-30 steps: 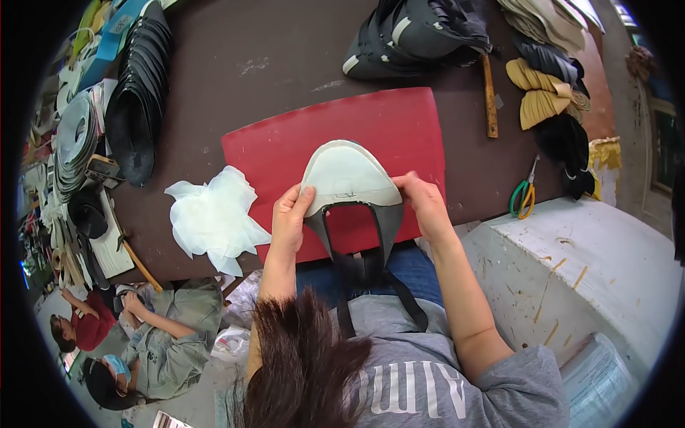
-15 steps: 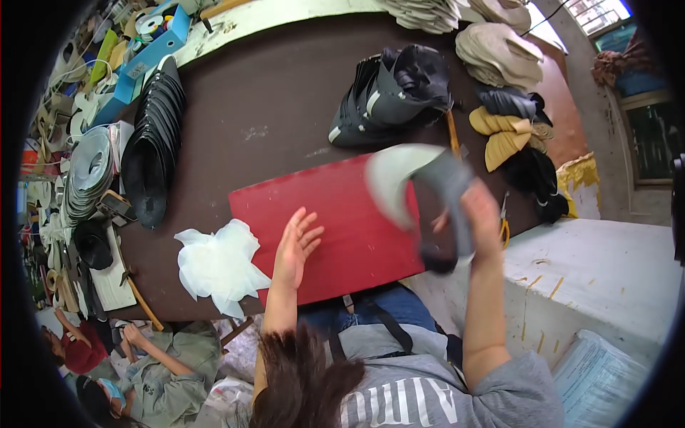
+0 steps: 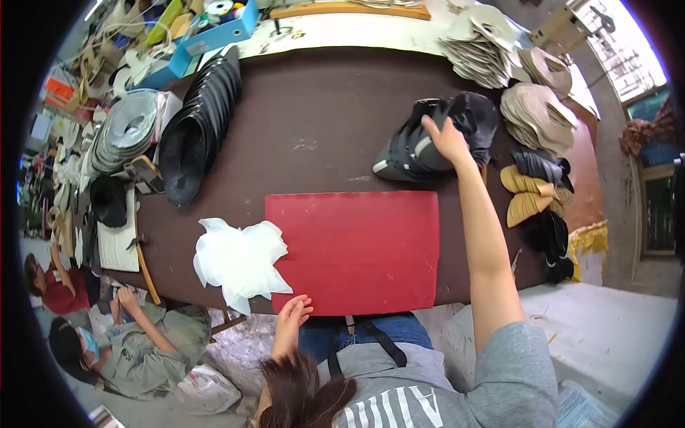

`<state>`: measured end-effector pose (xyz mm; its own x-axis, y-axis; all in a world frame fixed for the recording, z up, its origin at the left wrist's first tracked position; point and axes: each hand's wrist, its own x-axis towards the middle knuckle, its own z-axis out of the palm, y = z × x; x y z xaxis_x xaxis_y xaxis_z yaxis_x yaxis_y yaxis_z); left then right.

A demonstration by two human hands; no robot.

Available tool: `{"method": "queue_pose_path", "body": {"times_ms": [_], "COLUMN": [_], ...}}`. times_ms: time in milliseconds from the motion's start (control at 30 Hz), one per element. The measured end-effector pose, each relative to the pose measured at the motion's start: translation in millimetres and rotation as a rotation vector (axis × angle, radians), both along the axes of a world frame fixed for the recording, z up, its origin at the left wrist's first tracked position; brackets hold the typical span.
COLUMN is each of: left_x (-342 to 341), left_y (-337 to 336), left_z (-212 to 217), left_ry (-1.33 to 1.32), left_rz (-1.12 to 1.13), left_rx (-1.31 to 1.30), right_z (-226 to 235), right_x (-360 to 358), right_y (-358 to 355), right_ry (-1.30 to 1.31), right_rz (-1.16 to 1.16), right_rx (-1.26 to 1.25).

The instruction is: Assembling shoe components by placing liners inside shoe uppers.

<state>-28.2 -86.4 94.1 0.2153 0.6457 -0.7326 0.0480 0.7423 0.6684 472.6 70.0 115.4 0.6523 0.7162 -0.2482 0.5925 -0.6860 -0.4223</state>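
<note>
My right hand (image 3: 449, 140) reaches forward over a pile of dark grey and black shoe uppers (image 3: 403, 158), resting on it with thumb and finger spread apart; its other fingers are partly hidden. My left hand (image 3: 292, 315) is at the near edge of a red rectangular mat (image 3: 364, 250), fingers loosely bent and nothing visible in them. Beside that hand, white thin petal-shaped pieces (image 3: 239, 260) lie fanned in a heap, slightly overlapping the mat's left side.
A row of nested black shoe pieces (image 3: 203, 121) stands at left, near a hammer (image 3: 146, 271). Beige stacked pieces (image 3: 539, 118), yellow pieces (image 3: 528, 196) and black bundles (image 3: 549, 239) line the right side. A co-worker (image 3: 135, 349) sits at lower left.
My right hand has carried a grey and white upper from over the mat to the pile at the far right. My left hand has drawn back to the mat's near edge.
</note>
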Motion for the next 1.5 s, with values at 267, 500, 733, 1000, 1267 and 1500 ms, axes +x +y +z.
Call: {"method": "queue_pose_path", "body": {"times_ms": [267, 500, 733, 1000, 1267, 1500], "left_x": [1, 29, 22, 10, -58, -88], "left_y": [8, 13, 28, 16, -46, -106], "left_z": [9, -4, -10, -3, 2, 4], "left_ry": [0.053, 0.003, 0.097, 0.078, 0.091, 0.065], "left_rz": [0.082, -0.001, -0.005, -0.015, 0.162, 0.322], "left_rx": [-0.02, -0.035, -0.044, -0.012, -0.109, -0.107], "right_z": [28, -41, -22, 1, 120, 21], "right_x": [-26, -22, -57, -30, -101, -186], "right_y": [-25, -12, -38, -6, 87, 191], "right_ry": [-0.194, -0.126, -0.647, -0.53, -0.741, -0.815], "right_rz": [0.065, 0.108, 0.49, 0.466, 0.244, 0.386], "right_rx": [0.229, 0.192, 0.254, 0.113, 0.507, 0.316]}}
